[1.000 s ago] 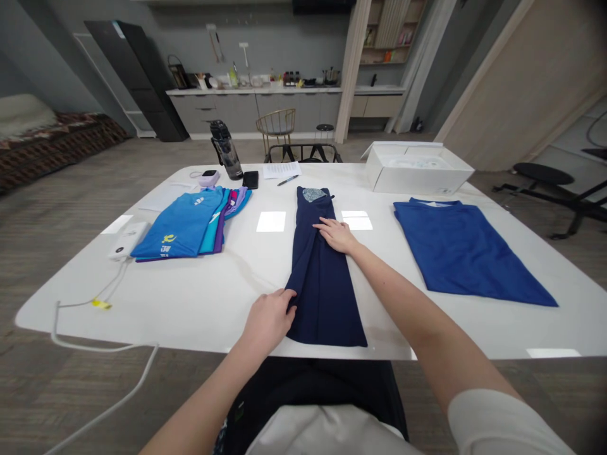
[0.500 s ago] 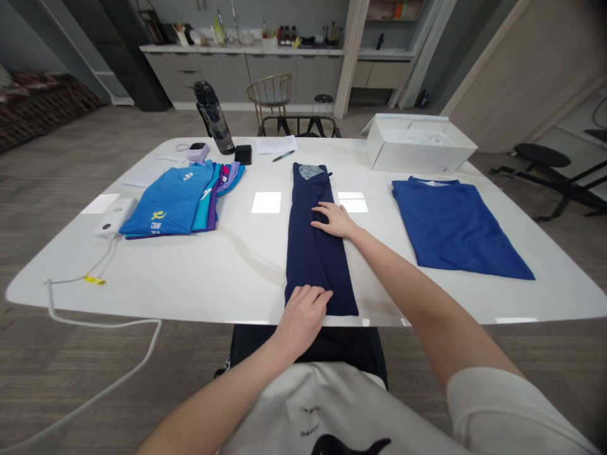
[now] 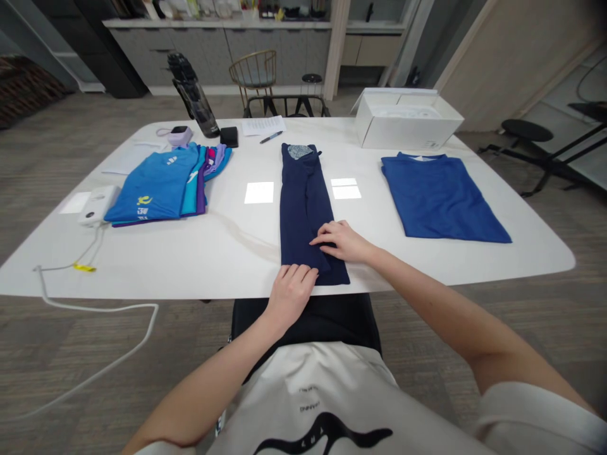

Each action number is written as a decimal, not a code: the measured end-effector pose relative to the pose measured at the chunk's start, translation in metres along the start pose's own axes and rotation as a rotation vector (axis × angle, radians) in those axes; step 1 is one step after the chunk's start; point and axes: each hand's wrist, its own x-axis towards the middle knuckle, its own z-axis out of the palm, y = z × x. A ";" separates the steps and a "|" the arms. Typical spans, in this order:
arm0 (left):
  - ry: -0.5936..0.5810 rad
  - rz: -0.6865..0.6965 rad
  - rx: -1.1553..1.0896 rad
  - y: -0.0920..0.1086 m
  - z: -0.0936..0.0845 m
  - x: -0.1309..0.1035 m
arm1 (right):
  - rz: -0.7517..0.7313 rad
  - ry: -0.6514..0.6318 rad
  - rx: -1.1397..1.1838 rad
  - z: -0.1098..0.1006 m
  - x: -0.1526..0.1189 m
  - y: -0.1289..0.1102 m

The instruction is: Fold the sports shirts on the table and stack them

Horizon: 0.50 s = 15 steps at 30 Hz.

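A dark navy garment, folded into a long narrow strip, lies on the white table, its near end by the front edge. My left hand is at that near end, its fingers closed on the cloth's edge. Resting on the right side of the strip, a bit farther up, is my right hand, fingers spread over the fabric. A patterned grey-blue patch shows at the far end of the garment.
Folded blue shirt at right, white open box behind it. Stacked coloured shirts, a white power block and its cable at left. Dark bottle, black wallet, paper and pen at the back.
My right hand has slid down the garment toward the near end and my left hand. The camera view has shifted, so the table sits higher in the picture.
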 end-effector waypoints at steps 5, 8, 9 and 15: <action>0.015 0.013 -0.002 0.000 -0.003 -0.001 | -0.027 0.016 0.053 0.011 -0.041 -0.032; -0.019 -0.041 0.041 -0.002 -0.012 -0.007 | -0.003 0.083 0.007 0.019 -0.054 -0.044; -0.029 -0.055 0.056 -0.005 -0.014 -0.010 | 0.003 0.099 -0.007 0.022 -0.057 -0.047; -0.027 0.044 0.044 -0.032 -0.019 -0.028 | 0.012 0.184 0.023 0.027 -0.067 -0.052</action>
